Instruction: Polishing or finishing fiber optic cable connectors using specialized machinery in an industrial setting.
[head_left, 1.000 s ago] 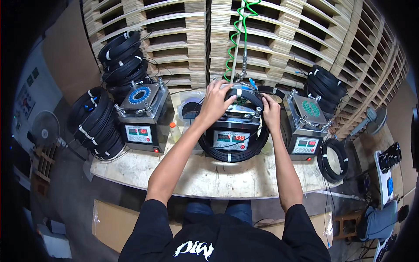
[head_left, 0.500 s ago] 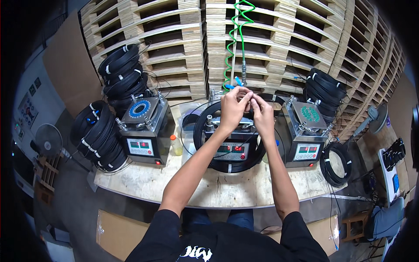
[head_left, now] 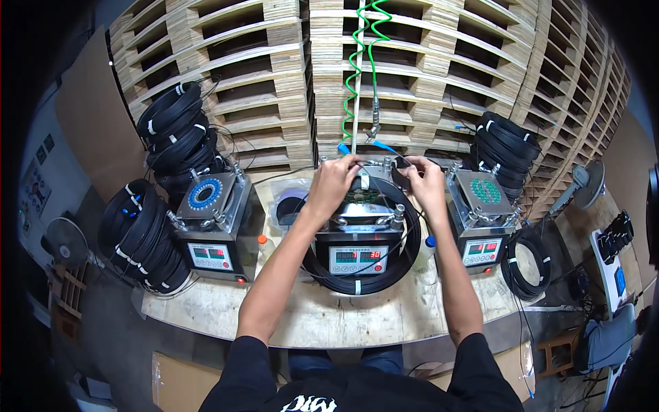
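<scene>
Far left of the left hand, leaning black coils (head_left: 147,237) bound with white bands stand beside a boxy left machine (head_left: 209,257), whose top carries a blue ring (head_left: 204,195); a second stack of coils (head_left: 180,137) rises behind. Nearer, just left of the left forearm, is an orange-capped bottle (head_left: 263,242). The left hand (head_left: 333,185) has its fingertips drawn together in a pinch, blurred, and exactly what lies between them cannot be told; a blue connector (head_left: 343,149) shows just beyond its knuckles. Below and between the two hands sits the middle machine (head_left: 357,259), its lit panel facing the person, with a large black cable coil (head_left: 390,277) looped around it. Another blue connector (head_left: 384,146) lies between the hands, nearer the right, on a thin black cable (head_left: 399,155) leading to the right hand (head_left: 424,182), whose thumb and curled fingers are nearly closed on it. Below the right hand is a blue-capped bottle (head_left: 430,244); to its right, the right machine (head_left: 480,252) bears a green-dotted plate (head_left: 485,191), with stacked coils (head_left: 508,154) behind and a loose coil (head_left: 527,268) farther right.
</scene>
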Tool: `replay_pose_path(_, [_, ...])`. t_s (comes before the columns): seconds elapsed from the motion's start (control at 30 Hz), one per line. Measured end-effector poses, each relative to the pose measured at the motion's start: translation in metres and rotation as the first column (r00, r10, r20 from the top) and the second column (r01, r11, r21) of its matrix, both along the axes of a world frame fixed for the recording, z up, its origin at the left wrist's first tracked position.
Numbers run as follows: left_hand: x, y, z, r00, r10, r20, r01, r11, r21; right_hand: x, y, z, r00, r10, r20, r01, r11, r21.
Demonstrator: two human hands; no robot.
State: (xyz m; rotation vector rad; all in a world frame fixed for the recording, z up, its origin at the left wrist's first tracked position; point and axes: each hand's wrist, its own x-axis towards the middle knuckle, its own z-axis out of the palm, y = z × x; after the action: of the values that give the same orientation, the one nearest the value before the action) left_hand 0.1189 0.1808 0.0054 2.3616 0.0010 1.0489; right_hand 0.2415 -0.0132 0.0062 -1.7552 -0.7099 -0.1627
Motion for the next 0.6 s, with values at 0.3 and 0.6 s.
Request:
replay_pose_path(0.3, [0.016, 0.060, 0.003, 0.985, 0.011, 0.174, -0.063, 0.953, 0.295, 0.045, 0.019, 0.020, 0.946, 0.185, 0.267, -0.051, 0.895, -0.443])
replay_pose_path(0.6, [0.044, 0.082, -0.011, 0.949, -0.256, -0.186, 0.263, 0.965, 0.013, 0.043, 0.050, 0.017, 0.824, 0.338, 0.455, 0.080, 0.725, -0.684])
